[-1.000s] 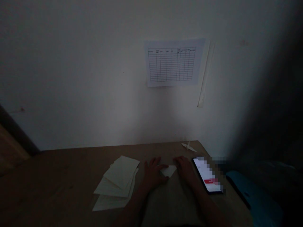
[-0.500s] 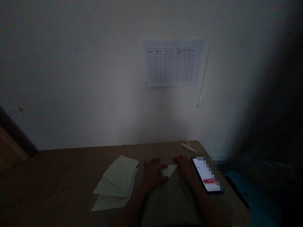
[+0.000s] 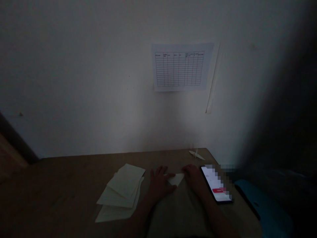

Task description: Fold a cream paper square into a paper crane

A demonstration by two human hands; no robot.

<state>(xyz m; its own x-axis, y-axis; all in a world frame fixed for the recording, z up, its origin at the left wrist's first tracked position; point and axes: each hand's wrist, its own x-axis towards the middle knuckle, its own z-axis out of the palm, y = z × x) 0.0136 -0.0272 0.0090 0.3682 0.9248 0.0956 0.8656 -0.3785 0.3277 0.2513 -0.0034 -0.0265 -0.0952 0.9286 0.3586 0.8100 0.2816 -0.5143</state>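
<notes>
A small white piece of folded paper (image 3: 177, 179), triangular where it shows, lies flat on the table between my hands. My left hand (image 3: 160, 183) rests over its left side, fingers spread, with the index finger along the top edge and the thumb near the bottom point. At the paper's right corner, my right hand (image 3: 193, 177) has its fingers curled together, seemingly gripping that corner; the fingertips are dim. Part of the paper is hidden beneath my left hand.
Several loose white sheets (image 3: 123, 188) overlap on the brown table (image 3: 66, 188) to the left. A lit phone (image 3: 213, 185) lies to the right, and a small folded paper figure (image 3: 196, 155) sits by the back edge. A printed chart (image 3: 179, 67) hangs on the wall. Something blue (image 3: 267, 208) stands beyond the table's right edge.
My right hand's fingers have curled in a little more at the paper's right corner. My left hand and the paper have barely moved.
</notes>
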